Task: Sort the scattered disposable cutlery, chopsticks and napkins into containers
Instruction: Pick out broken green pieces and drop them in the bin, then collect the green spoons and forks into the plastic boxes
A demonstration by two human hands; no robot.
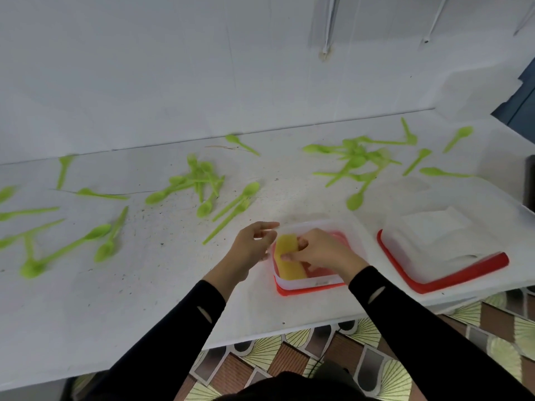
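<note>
A small clear container with a red base (311,286) sits at the table's front edge. Inside it lies a yellow bundle (288,260), maybe chopsticks or napkins. My right hand (321,253) reaches into the container and its fingers pinch the bundle. My left hand (250,248) hovers at the container's left wall with relaxed, slightly curled fingers, holding nothing that I can see. Several green plastic spoons lie scattered over the table: a pile (194,183) in the middle, a pile (356,159) at the right, loose ones (69,244) at the left.
A larger clear container with a red rim (451,280) stands to the right, holding white napkins (434,227). The white table (144,299) runs along a white wall. A patterned floor (318,360) shows below the table's front edge. A dark object (529,180) sits at the far right.
</note>
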